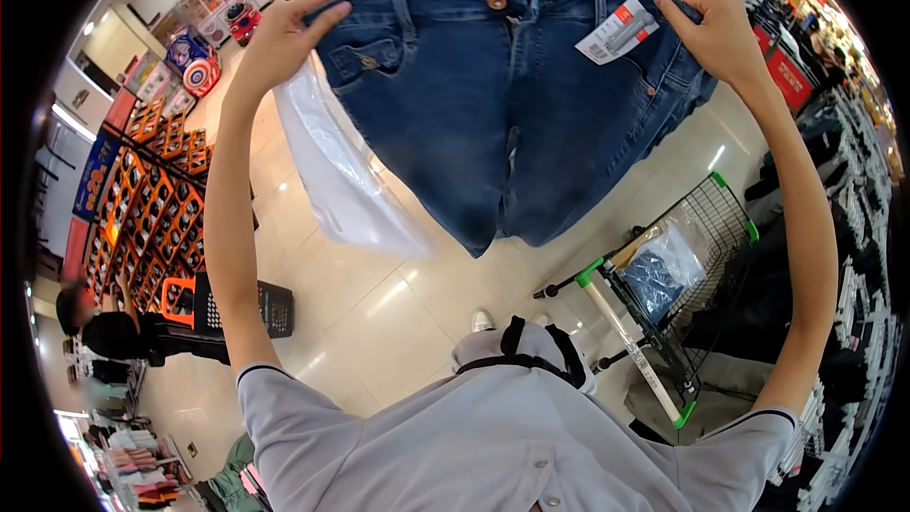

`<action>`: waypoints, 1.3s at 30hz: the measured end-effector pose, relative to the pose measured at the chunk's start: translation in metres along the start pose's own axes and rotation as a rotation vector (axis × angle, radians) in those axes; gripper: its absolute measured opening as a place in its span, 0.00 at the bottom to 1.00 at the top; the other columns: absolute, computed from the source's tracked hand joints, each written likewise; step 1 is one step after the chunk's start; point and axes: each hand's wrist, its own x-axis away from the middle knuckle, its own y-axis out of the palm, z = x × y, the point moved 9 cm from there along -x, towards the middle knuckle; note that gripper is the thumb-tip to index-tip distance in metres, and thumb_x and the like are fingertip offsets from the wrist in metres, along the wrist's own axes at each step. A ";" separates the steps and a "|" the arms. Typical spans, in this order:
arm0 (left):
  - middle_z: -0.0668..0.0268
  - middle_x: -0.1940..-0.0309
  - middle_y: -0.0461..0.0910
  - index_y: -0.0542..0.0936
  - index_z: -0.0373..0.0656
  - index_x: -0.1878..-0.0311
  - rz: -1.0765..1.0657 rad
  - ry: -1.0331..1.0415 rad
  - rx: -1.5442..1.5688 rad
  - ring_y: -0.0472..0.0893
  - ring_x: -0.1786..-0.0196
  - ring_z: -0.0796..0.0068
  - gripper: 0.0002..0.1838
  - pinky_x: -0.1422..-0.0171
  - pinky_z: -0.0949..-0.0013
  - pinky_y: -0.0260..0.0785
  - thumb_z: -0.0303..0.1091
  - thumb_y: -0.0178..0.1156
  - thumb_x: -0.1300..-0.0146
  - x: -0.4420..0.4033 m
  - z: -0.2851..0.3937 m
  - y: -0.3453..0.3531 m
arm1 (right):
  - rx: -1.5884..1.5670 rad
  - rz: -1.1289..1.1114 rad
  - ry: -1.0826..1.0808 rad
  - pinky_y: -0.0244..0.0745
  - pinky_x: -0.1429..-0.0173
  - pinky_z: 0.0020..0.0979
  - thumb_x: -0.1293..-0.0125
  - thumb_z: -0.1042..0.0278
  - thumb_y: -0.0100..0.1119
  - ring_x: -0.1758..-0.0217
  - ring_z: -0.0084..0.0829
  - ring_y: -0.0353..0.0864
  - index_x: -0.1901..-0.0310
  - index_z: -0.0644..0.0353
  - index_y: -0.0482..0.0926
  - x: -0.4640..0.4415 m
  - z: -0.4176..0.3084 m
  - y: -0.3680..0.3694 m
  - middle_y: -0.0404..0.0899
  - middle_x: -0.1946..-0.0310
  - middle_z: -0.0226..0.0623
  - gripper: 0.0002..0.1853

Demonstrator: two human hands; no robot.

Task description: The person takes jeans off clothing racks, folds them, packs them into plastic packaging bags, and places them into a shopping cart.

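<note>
A pair of blue jeans (431, 104) is stretched out in front of me, its waistband spread between my hands. My left hand (284, 38) pinches the waistband at the left end, and my right hand (716, 33) grips the right end, thumb in front. A copper-coloured button (496, 2) sits at the middle of the waistband. From the right front hangs a white and orange paper tag (617, 31). A clear plastic bag (332, 166) dangles beneath my left hand; where it is held is hidden. The lower legs of the jeans are out of sight.
To my right stands a shopping cart (725, 218) with green corners, holding bagged denim (654, 275). Clothes racks (844, 180) line the right side. At left, a person in black (112, 334) is near a black basket (273, 308) and an orange display rack (142, 199).
</note>
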 end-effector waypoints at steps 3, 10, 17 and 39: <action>0.63 0.66 0.89 0.88 0.37 0.48 -0.181 -0.090 -0.127 0.82 0.63 0.84 0.18 0.55 0.73 0.75 0.44 0.63 0.26 0.012 0.002 0.009 | 0.067 0.036 -0.020 0.65 0.70 0.40 0.30 0.54 0.63 0.79 0.41 0.71 0.69 0.72 0.83 -0.008 -0.016 0.014 0.74 0.81 0.49 0.23; 0.66 0.62 0.88 0.86 0.31 0.49 -0.305 -0.296 0.346 0.82 0.60 0.82 0.21 0.51 0.74 0.74 0.44 0.63 0.27 0.046 -0.027 0.043 | 0.057 -0.089 0.145 0.82 0.56 0.39 0.37 0.55 0.63 0.69 0.47 0.88 0.59 0.71 0.87 -0.011 -0.031 0.043 0.86 0.73 0.51 0.21; 0.57 0.43 0.81 0.81 0.35 0.37 -0.511 -0.679 0.422 0.77 0.38 0.68 0.34 0.35 0.68 0.68 0.53 0.71 0.37 0.087 -0.032 0.108 | -0.739 -0.654 0.620 0.87 0.75 0.32 0.35 0.60 0.68 0.75 0.31 0.87 0.64 0.76 0.85 0.037 -0.096 0.111 0.85 0.73 0.41 0.19; 0.62 0.54 0.85 0.83 0.35 0.49 -0.470 -0.094 0.825 0.80 0.48 0.75 0.25 0.37 0.67 0.69 0.45 0.76 0.39 0.118 0.098 0.175 | -1.201 -0.738 0.994 0.76 0.62 0.25 0.29 0.42 0.64 0.70 0.22 0.82 0.65 0.67 0.86 0.104 -0.167 0.208 0.86 0.70 0.37 0.28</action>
